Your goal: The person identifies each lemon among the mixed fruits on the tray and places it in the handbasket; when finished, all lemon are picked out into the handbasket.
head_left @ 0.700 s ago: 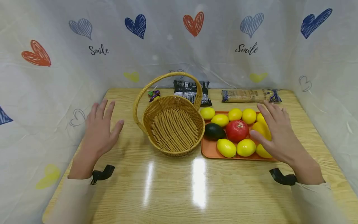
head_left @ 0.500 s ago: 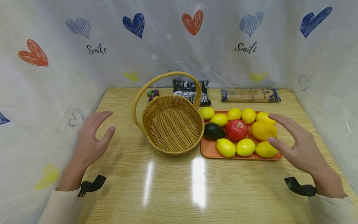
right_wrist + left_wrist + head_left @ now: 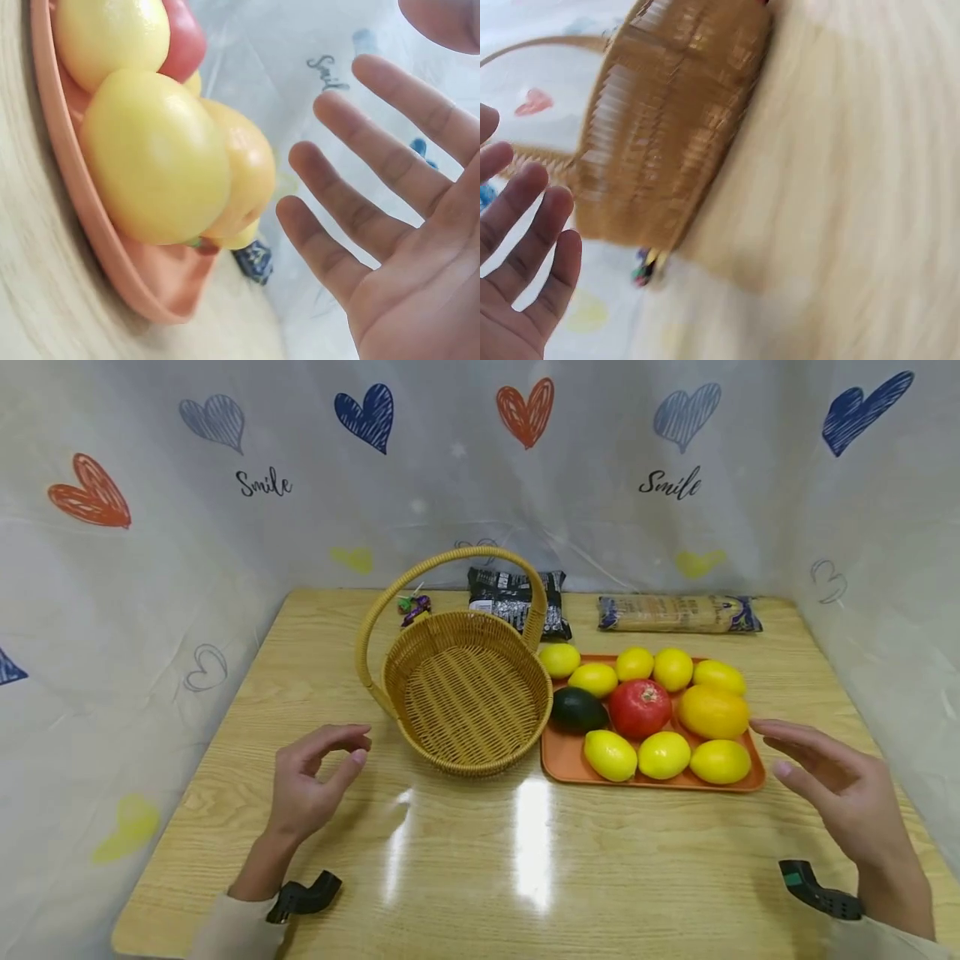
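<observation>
An empty wicker basket [image 3: 467, 697] with a hoop handle stands mid-table; the left wrist view shows its side wall [image 3: 667, 127], blurred. To its right an orange tray [image 3: 564, 764] holds several lemons, a red pomegranate [image 3: 639, 707], a dark avocado [image 3: 576, 709] and a yellow mango [image 3: 712, 711]. My left hand [image 3: 318, 772] hovers over the table left of the basket, fingers loosely curled, holding nothing. My right hand [image 3: 832, 777] hovers just right of the tray, fingers straight and spread [image 3: 375, 217], beside the nearest lemon [image 3: 154, 157].
At the table's back lie a black snack packet [image 3: 517, 597], a long brown packet [image 3: 678, 612] and a small wrapped candy [image 3: 414, 607]. White sheets printed with hearts wall in the table on three sides. Bare wood with glare spots lies near the front edge [image 3: 525, 877].
Both hands have drawn back toward me. The left came down beside the basket and its fingers curled loosely. The right moved off the fruit to the tray's right side.
</observation>
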A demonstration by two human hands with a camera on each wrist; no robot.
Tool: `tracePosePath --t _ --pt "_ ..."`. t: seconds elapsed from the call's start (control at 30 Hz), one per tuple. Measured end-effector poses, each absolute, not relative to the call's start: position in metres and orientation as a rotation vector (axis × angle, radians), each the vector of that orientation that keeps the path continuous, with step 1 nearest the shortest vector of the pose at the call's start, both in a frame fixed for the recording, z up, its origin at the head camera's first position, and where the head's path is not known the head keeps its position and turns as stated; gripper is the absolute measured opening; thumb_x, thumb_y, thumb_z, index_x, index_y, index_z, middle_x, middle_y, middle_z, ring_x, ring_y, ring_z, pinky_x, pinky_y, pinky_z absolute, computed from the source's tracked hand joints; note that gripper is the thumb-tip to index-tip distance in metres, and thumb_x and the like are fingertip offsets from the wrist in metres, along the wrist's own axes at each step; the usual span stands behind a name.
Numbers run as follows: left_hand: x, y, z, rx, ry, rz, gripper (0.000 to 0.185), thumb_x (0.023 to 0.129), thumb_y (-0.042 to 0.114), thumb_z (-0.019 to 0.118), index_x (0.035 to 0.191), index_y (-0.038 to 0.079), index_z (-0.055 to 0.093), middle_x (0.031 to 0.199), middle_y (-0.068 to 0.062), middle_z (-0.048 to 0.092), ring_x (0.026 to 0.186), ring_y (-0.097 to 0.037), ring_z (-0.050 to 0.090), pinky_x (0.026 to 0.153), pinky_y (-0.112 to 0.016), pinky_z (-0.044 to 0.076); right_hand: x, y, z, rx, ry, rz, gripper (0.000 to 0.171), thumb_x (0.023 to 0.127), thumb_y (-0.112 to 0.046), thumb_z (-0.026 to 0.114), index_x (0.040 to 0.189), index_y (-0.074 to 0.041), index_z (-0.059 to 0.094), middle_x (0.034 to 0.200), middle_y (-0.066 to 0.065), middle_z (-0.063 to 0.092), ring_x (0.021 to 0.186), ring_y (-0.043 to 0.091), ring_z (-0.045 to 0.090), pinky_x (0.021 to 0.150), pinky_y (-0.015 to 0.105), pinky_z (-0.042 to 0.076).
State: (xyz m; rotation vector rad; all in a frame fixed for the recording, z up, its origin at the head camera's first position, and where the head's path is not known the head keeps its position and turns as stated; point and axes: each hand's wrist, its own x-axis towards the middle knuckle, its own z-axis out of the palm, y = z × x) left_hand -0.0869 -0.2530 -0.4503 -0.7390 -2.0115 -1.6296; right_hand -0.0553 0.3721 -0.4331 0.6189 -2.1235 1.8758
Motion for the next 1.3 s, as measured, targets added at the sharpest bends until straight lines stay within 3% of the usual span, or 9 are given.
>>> tracePosePath --t 0.13,0.27,0.47,0.63,0.73,0.8,1.03,1.17,1.3 --pt "-0.087 -0.232 -0.46 -0.696 -2.101 -1.661 0.035 0.089 -0.02 0.07 0.123 -0.01 0.075 0.109 -0.023 0.076 0.099 -0.021 0.075 0.089 -0.023 0.066 -0.058 0.373 -0.446 0.629 -2.001 2.025 0.047 0.093 0.034 0.049 0.139 0.031 0.05 0.147 0.021 0.069 0.141 0.021 0.063 0.118 0.02 0.05" --pt "-0.083 -0.216 -0.466 -0.572 -2.276 -1.645 0.04 0.096 -0.009 0.073 0.135 -0.002 0.072 0.118 -0.018 0.071 0.102 -0.021 0.073 0.084 -0.026 0.067 -0.059 0.373 -0.453 0.619 -2.038 2.039 0.048 0.092 0.035 0.052 0.14 0.029 0.053 0.147 0.022 0.069 0.142 0.021 0.063 0.119 0.021 0.05" --pt "-0.08 -0.192 -0.471 -0.435 -2.475 -1.571 0.047 0.103 0.01 0.073 0.149 0.005 0.062 0.131 -0.015 0.053 0.106 -0.024 0.067 0.085 -0.03 0.066 -0.056 0.373 -0.456 0.491 -2.321 1.894 0.044 0.093 0.03 0.061 0.136 0.021 0.062 0.148 0.006 0.071 0.143 0.011 0.058 0.118 0.014 0.047" --pt "-0.076 -0.177 -0.472 -0.327 -2.545 -1.558 0.057 0.105 0.021 0.074 0.155 0.007 0.051 0.16 -0.029 0.025 0.126 -0.041 0.064 0.106 -0.053 0.06 -0.055 0.37 -0.46 0.49 -2.537 1.693 0.045 0.094 0.025 0.066 0.137 0.014 0.065 0.151 -0.005 0.068 0.148 0.0 0.048 0.114 0.006 0.043" --pt "-0.075 -0.171 -0.473 -0.314 -2.502 -1.602 0.06 0.104 0.02 0.074 0.156 0.007 0.047 0.172 -0.032 0.01 0.148 -0.05 0.046 0.116 -0.071 0.049 -0.055 0.367 -0.46 0.478 -2.633 1.554 0.048 0.094 0.02 0.071 0.14 0.008 0.067 0.15 -0.014 0.067 0.146 -0.006 0.047 0.11 0.002 0.042" --pt "-0.075 -0.17 -0.475 -0.33 -2.462 -1.633 0.061 0.104 0.018 0.074 0.157 0.01 0.046 0.175 -0.03 0.006 0.156 -0.049 0.036 0.12 -0.075 0.043 -0.056 0.366 -0.46 0.484 -2.664 1.509 0.051 0.094 0.018 0.073 0.143 0.006 0.066 0.15 -0.018 0.065 0.143 -0.008 0.048 0.107 0.002 0.042" --pt "-0.077 -0.165 -0.478 -0.365 -2.319 -1.725 0.063 0.102 0.009 0.075 0.159 0.013 0.048 0.176 -0.029 0.014 0.16 -0.048 0.032 0.125 -0.07 0.04 -0.054 0.364 -0.453 0.355 -2.678 1.393 0.051 0.095 0.012 0.077 0.144 0.0 0.069 0.133 -0.021 0.07 0.101 0.002 0.06 0.082 0.007 0.051" --pt "-0.077 -0.163 -0.478 -0.343 -2.244 -1.786 0.064 0.1 0.004 0.078 0.157 0.012 0.052 0.173 -0.029 0.022 0.16 -0.05 0.035 0.122 -0.06 0.045 -0.053 0.357 -0.432 0.396 -2.642 1.417 0.053 0.095 0.017 0.074 0.145 0.004 0.065 0.138 -0.019 0.069 0.114 -0.005 0.066 0.094 0.005 0.055" --pt "-0.074 -0.161 -0.477 -0.301 -2.179 -1.832 0.065 0.096 0.0 0.08 0.155 0.01 0.054 0.171 -0.028 0.026 0.159 -0.049 0.038 0.118 -0.046 0.052 -0.066 0.34 -0.404 0.649 -2.448 1.662 0.059 0.09 0.03 0.067 0.146 0.016 0.058 0.147 0.001 0.068 0.125 0.005 0.069 0.1 0.015 0.06"
